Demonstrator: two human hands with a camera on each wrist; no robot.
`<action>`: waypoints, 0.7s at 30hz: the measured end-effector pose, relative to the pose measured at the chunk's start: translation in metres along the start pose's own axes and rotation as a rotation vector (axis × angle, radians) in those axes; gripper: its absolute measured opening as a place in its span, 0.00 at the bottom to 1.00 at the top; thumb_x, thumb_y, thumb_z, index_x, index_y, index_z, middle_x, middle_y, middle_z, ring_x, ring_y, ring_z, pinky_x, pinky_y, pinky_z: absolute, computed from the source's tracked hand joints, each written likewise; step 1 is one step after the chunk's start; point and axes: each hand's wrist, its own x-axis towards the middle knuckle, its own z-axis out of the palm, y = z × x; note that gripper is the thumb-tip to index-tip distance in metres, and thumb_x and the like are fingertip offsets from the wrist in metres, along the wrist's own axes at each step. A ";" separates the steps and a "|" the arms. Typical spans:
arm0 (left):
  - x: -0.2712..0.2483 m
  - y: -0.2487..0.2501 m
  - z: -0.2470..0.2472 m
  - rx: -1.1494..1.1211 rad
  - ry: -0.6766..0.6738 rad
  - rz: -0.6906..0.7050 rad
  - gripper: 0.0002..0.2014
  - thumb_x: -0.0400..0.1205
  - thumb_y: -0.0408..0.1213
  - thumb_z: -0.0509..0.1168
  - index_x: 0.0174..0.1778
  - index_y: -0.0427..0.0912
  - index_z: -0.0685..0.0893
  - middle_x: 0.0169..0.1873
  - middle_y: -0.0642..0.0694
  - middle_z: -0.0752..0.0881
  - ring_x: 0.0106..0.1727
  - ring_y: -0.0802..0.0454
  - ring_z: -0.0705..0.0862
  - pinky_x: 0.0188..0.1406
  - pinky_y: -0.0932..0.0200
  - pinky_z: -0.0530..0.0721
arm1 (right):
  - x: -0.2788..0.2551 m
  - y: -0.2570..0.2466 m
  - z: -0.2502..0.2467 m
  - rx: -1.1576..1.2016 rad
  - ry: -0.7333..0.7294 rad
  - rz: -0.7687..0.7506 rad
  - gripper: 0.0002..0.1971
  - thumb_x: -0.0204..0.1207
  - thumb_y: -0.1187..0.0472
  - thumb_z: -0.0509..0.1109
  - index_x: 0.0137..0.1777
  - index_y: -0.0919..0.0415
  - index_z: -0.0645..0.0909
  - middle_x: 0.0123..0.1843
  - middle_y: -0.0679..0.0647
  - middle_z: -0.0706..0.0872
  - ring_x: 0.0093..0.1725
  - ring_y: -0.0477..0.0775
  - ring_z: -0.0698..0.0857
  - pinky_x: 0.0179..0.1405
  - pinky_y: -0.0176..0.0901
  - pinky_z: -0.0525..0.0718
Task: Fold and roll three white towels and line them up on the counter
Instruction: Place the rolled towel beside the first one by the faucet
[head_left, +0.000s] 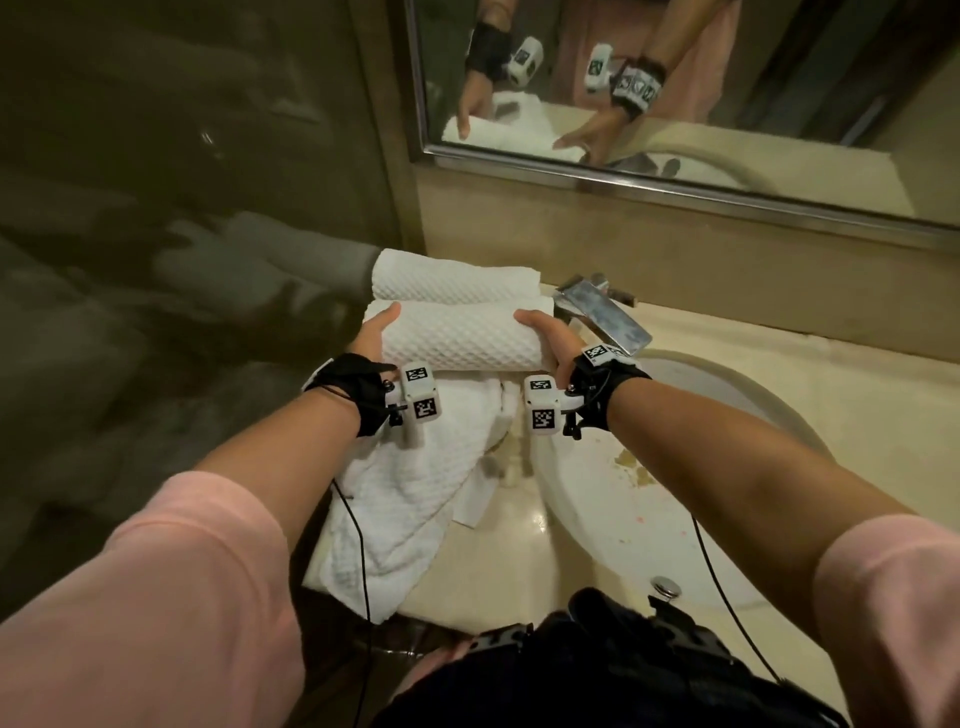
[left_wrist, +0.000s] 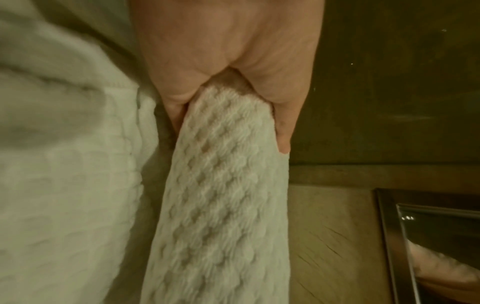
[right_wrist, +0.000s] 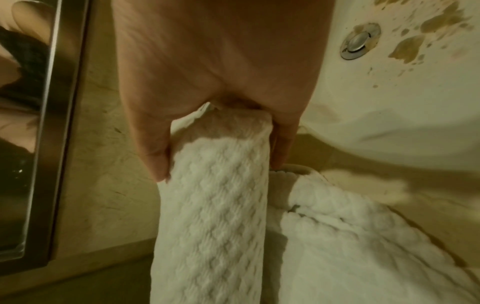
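**Rolled towel held at both ends above the tabletop**

A beige stone tabletop (head_left: 779, 374) is seen beneath a framed mirror (head_left: 675, 78), with a white basin (head_left: 649, 467) sunk into it on the right; brown stains are spread over the basin's inner wall. An unfolded white towel (head_left: 395, 499) is draped over the near left part of the tabletop, its edge hanging past the front. Beyond it, a rolled towel (head_left: 462, 340) with a waffle texture is held crosswise, just in front of a second roll (head_left: 452, 280) that lies against the back corner, the two touching or nearly so. A chrome tap (head_left: 605, 312) stands just right of the rolls. The left hand (head_left: 371, 332) is curled round the held roll's left end, thumb on one side and fingers on the other; the right hand (head_left: 553, 335) is wrapped round the right end in the same way.
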 end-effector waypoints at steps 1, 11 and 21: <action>-0.007 0.002 0.005 -0.039 0.003 0.013 0.30 0.67 0.61 0.74 0.63 0.51 0.83 0.55 0.44 0.90 0.50 0.43 0.90 0.60 0.45 0.83 | 0.022 0.011 -0.005 -0.006 -0.004 0.011 0.43 0.53 0.34 0.79 0.70 0.47 0.77 0.69 0.51 0.83 0.69 0.57 0.80 0.71 0.64 0.72; 0.015 -0.018 -0.002 -0.160 0.040 -0.033 0.38 0.59 0.61 0.77 0.65 0.49 0.82 0.58 0.41 0.88 0.52 0.39 0.89 0.43 0.46 0.86 | -0.024 -0.009 0.029 0.168 0.022 -0.014 0.06 0.81 0.52 0.65 0.49 0.53 0.80 0.42 0.51 0.88 0.37 0.51 0.87 0.33 0.44 0.89; -0.011 -0.022 -0.009 -0.184 0.081 0.001 0.14 0.84 0.51 0.59 0.46 0.44 0.81 0.37 0.42 0.89 0.40 0.43 0.84 0.38 0.56 0.79 | -0.031 -0.013 0.036 0.043 0.015 0.043 0.10 0.81 0.50 0.64 0.55 0.56 0.77 0.40 0.50 0.85 0.36 0.49 0.84 0.26 0.36 0.80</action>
